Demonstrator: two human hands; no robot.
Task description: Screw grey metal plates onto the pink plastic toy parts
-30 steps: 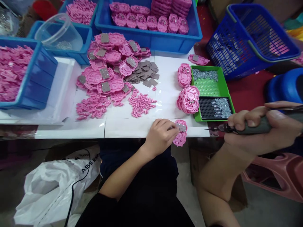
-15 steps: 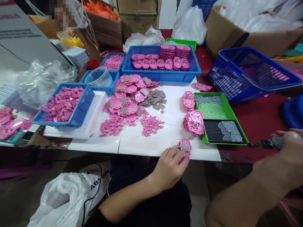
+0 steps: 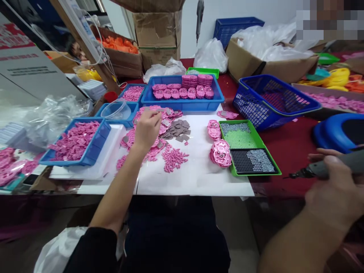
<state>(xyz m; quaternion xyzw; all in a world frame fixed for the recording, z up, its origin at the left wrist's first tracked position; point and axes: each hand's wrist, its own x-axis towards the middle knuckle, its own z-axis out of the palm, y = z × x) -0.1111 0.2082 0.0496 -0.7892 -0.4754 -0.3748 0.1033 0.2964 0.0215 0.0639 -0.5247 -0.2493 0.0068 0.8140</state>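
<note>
My left hand (image 3: 148, 128) is over the heap of pink plastic casings (image 3: 129, 138), its fingers curled closed at a casing at the top of the heap; the fingertips are partly hidden. Several casings carry flat grey plates. My right hand (image 3: 338, 182) grips an electric screwdriver (image 3: 321, 169), its bit pointing left, at the right of the table. Loose grey plates (image 3: 178, 131) and small pink pegs (image 3: 174, 158) lie beside the heap. Stacked pink casings (image 3: 221, 153) with shiny round metal parts stand against a green tray (image 3: 240, 141) of small screws (image 3: 260, 160).
A blue tray (image 3: 182, 104) of stacked casings stands at the back. Left is a blue bin (image 3: 98, 146) of pink parts. A blue basket (image 3: 253, 100) and a blue stool-like object (image 3: 335, 132) are on the right. Another screwdriver (image 3: 200, 19) hangs above the back.
My left hand has let go of the pink casing at the table's front edge and moved left and away to the heap. My right hand still holds the screwdriver. The view has shifted.
</note>
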